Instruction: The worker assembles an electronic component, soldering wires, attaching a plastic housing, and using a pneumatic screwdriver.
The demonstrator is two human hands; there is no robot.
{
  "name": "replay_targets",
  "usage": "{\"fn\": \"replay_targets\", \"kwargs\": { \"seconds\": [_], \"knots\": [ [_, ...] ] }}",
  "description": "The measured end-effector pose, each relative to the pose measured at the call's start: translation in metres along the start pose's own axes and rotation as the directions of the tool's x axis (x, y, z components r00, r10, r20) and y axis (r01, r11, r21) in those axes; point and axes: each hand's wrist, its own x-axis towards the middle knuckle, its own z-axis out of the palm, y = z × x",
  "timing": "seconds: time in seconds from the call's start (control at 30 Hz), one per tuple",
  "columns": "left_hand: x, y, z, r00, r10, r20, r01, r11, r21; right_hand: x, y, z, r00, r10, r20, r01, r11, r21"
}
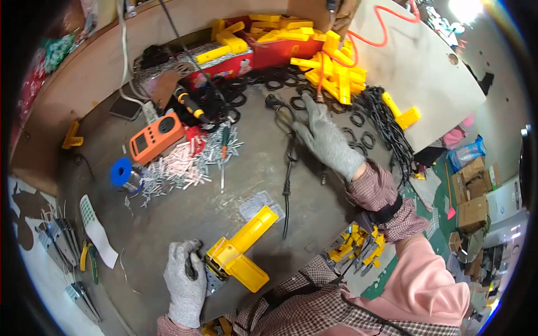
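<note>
My left hand (185, 284), in a grey glove, is beside a yellow plastic housing (246, 232) at the near edge of the table. Its fingers are curled inward, with something dark between them that I cannot make out. The housing has two yellow arms and a metal plate (214, 282) on the side next to this hand. Farther right, my gloved right hand (330, 140) reaches over the table, fingers apart and holding nothing visible. Near its fingertips lie black rings (297, 103) and a knotted black cable (287, 187).
Yellow housings (336, 73) are heaped at the back right, below an orange coiled hose (381, 25). An orange meter (157, 137), a blue solder spool (121, 172), a screwdriver (225, 143) and many small metal pieces (179, 168) occupy the left. Black cables (386, 129) hang at the right edge.
</note>
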Motion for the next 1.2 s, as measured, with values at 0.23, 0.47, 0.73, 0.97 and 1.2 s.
{"fn": "replay_targets", "kwargs": {
  "seconds": [0.23,0.47,0.73,0.97,1.2],
  "knots": [
    [-0.025,-0.002,-0.009,0.994,-0.084,-0.068,0.082,0.996,-0.028,-0.058,-0.057,-0.048,0.489,-0.727,0.482,0.39,0.676,0.625],
    [-0.014,-0.004,-0.028,0.987,-0.133,0.093,0.157,0.927,-0.34,-0.034,-0.072,-0.038,0.437,-0.851,0.292,0.666,0.524,0.531],
    [0.05,0.018,-0.004,0.907,-0.22,0.358,0.418,0.551,-0.722,-0.036,-0.156,-0.016,0.718,-0.554,0.422,0.097,0.68,0.727],
    [0.045,0.008,-0.015,0.951,-0.184,-0.249,0.046,0.879,-0.474,-0.037,-0.163,0.026,0.827,-0.257,0.5,-0.29,0.566,0.772],
    [0.046,0.001,-0.02,0.859,-0.444,0.253,0.482,0.537,-0.693,-0.04,-0.165,0.019,0.893,-0.202,0.403,-0.246,0.531,0.811]
  ]
}}
